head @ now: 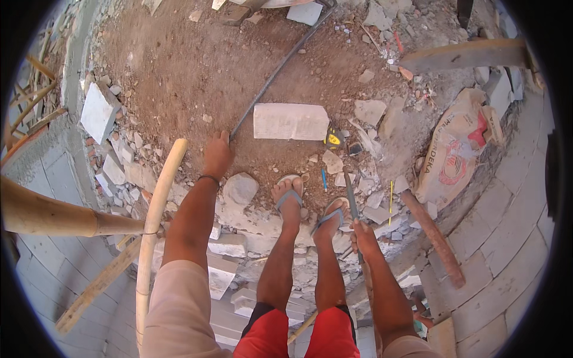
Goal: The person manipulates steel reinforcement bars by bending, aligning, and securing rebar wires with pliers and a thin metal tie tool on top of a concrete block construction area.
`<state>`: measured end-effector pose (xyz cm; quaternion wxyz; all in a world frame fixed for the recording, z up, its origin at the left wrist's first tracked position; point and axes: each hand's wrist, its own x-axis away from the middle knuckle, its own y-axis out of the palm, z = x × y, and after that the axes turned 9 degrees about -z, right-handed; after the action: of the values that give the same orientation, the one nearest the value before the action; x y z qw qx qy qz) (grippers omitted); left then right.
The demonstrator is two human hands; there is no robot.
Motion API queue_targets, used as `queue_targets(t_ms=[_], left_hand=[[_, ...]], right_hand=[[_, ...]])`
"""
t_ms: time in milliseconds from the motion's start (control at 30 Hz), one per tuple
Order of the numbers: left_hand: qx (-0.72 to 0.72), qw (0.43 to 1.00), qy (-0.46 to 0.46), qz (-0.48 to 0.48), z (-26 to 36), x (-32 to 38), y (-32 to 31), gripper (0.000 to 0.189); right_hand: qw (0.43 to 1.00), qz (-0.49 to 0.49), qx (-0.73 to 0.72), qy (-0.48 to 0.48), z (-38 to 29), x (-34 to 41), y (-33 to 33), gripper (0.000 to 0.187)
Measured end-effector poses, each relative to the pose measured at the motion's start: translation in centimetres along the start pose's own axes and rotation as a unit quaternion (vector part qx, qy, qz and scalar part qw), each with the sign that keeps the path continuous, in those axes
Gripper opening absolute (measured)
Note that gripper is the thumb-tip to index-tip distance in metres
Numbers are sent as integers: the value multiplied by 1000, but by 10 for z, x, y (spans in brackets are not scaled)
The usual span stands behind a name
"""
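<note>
My left hand [219, 154] is closed around the near end of a long dark metal bar [282, 67], which slants over the soil away to the upper right. My right hand [365, 239] grips a second dark bar [352, 197] beside my right foot; its far tip rests near broken stones. Between the two bars lies a pale rectangular block [291, 121] on the dirt. A yellow and black tape measure [333, 138] touches the block's right end. In front of my sandaled feet is a blue pen-like stick [324, 179].
Bamboo poles [154, 215] stand at my left. A torn cement sack [452, 147] and a reddish round pole [434, 237] lie right. A wooden plank [465, 56] juts in at upper right. Rubble and a stepped block edge [228, 245] surround my feet. Part of another person [423, 313] shows low at right.
</note>
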<state>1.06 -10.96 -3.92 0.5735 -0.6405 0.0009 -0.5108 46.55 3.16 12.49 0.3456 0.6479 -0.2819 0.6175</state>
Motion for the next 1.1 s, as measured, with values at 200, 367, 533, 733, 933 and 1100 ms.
queue_targets(t_ms=[200, 367, 533, 733, 933, 1100], left_hand=[[41, 997, 25, 65, -46, 3, 0, 23], [185, 982, 11, 27, 3, 49, -42, 28], [236, 969, 31, 68, 34, 138, -95, 38], [427, 899, -6, -99, 61, 308, -107, 45], [484, 853, -20, -196, 94, 450, -147, 46], [425, 866, -20, -263, 123, 503, -198, 45]], right_hand=[[998, 6, -13, -56, -10, 5, 18, 37], [968, 128, 99, -191, -18, 18, 1, 33], [934, 110, -66, -334, -99, 43, 18, 25], [892, 35, -169, -419, -211, 87, 18, 52], [828, -178, -358, -393, -240, 143, 20, 63], [759, -231, -420, -440, -211, 211, 0, 47]])
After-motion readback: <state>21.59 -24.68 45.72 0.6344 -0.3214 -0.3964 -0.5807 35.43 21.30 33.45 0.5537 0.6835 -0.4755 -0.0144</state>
